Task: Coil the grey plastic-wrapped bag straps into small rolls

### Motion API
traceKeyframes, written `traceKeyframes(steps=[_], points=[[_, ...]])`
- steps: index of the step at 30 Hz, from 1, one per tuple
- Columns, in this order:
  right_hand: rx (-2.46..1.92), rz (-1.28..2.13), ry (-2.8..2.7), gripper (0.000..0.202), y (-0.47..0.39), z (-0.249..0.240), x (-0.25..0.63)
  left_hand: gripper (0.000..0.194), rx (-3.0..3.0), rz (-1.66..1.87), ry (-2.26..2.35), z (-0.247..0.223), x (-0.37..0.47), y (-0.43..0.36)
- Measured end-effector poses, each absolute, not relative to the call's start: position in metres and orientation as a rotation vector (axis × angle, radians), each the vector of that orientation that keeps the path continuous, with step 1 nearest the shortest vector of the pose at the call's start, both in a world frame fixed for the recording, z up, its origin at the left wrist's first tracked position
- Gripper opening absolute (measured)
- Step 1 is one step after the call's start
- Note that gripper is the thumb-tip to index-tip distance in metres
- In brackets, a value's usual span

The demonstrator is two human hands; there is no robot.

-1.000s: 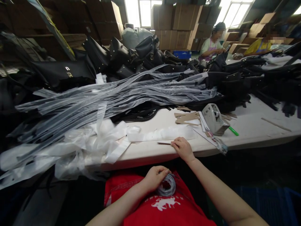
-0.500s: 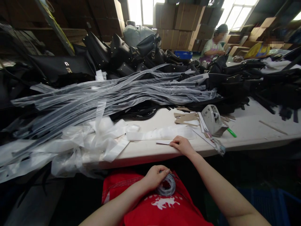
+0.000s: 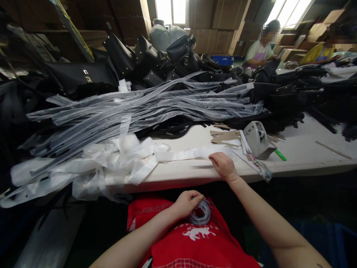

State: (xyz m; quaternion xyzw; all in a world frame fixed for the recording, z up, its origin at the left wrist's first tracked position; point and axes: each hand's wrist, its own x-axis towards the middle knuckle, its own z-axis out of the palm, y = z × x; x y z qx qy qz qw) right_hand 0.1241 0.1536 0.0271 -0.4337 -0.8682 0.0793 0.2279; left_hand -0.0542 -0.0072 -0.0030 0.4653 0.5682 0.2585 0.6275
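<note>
Black bags (image 3: 149, 54) behind plastic strips (image 3: 161, 102), left fingers (image 3: 195, 194) pinching coil (image 3: 205, 216), right fingers (image 3: 214, 157) unclear

Translucent coil (image 3: 206, 215) in left hand (image 3: 188, 204)

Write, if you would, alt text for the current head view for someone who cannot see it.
The left hand holds a coil over a red garment while the right hand pinches a thin strip at a white table. Plastic-wrapped straps and black bags are piled beyond.
</note>
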Motion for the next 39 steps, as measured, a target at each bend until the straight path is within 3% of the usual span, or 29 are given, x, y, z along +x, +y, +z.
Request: traceKeyframes(steps=[3,6,9,12,15,18,26,30,39], points=[[-1.232,0.576,-2.047,0.026,0.118,0.058,0.131,0.058,1.021,0.605,1.265,-0.002,-0.057,-0.007],[-1.172,1.508,-1.870,0.035,0.070,0.091,0.141,0.059,0.907,0.651,1.185,-0.003,-0.059,-0.006],[-0.921,2.380,-1.565,0.061,0.031,0.107,0.155,0.059,0.786,0.698,1.095,-0.007,-0.060,-0.005],[-0.830,2.587,-1.276,0.077,0.010,0.097,0.169,0.059,0.669,0.689,1.007,-0.010,-0.057,-0.004],[-1.002,2.419,-1.185,0.063,-0.001,0.072,0.177,0.058,0.620,0.673,1.000,-0.008,-0.054,-0.002],[-1.300,1.971,-1.204,0.036,-0.009,0.052,0.177,0.054,0.681,0.657,1.064,-0.004,-0.053,-0.001],[-1.253,1.105,-1.889,0.016,-0.020,0.052,0.170,0.056,0.791,0.632,1.134,-0.002,-0.051,-0.003],[-1.147,0.736,-2.199,0.015,-0.018,0.053,0.164,0.054,0.859,0.639,1.171,-0.002,-0.052,-0.004],[-1.007,0.467,-2.490,0.027,-0.024,0.033,0.141,0.058,0.884,0.606,1.148,-0.001,-0.051,-0.004]])
